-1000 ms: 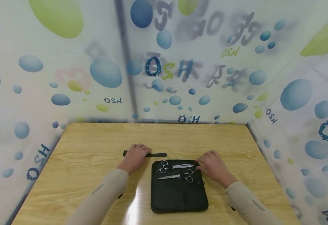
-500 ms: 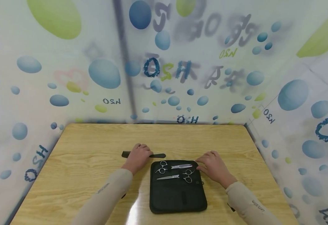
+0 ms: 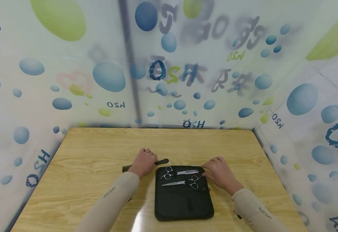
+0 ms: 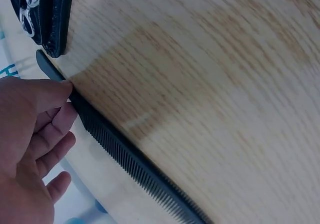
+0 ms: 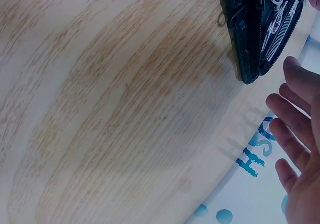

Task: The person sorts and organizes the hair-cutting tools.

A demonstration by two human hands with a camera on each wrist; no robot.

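Comb (image 4: 127, 151): you have it low over or on the surface (image 3: 99, 154), just beyond and left of the case's (image 3: 174, 206) far left corner; the views do not settle whether it is lifted.
Comb's turn: half a second ago it ran nearly parallel to the far edge of the case; now its toothed end has swung in toward you, so it slants, handle tip farther out. That suggests the comb is the piece you are working.
Left hand (image 3: 144, 162): you pinch the comb narrowly between thumb and forefinger, about where handle meets teeth; your other fingers are loosely bent and apart from it. It has shifted slightly toward the case.
Right hand (image 3: 219, 172): you hold nothing; the fingers are relaxed and spread, at the far right corner of the case. You cannot tell from these views whether a fingertip touches it.
Case: it lies flat before you, inside facing up, unmoved as the comb turned.
Scissors (image 3: 187, 172): two pairs sit across the far half of the case, handles at opposite ends.
Wall (image 3: 108, 77): past the surface's far edge, you face printed bubbles and lettering.
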